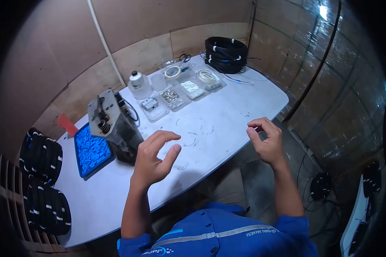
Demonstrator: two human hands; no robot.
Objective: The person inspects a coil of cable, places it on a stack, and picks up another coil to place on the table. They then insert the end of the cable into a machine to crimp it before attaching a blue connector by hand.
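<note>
My left hand (156,157) is raised over the near part of the white table (210,124), its thumb and fingers apart with nothing between them. Closest to it stands a metal bench machine (116,122) with a spring and a lever on top. My right hand (266,139) hovers by the table's right front edge, fingers curled loosely and a gap left between thumb and forefinger; it holds nothing. Left of the machine lies a dark tray (86,176) filled with small blue pieces (90,147).
Clear trays line the back: one has small metal parts (172,97), others tape rolls (207,76). A white bottle (137,80) and scissors (184,58) are there too. Coiled black cables stand at the back right (226,55) and far left (47,205). More coils (320,186) lie on the floor.
</note>
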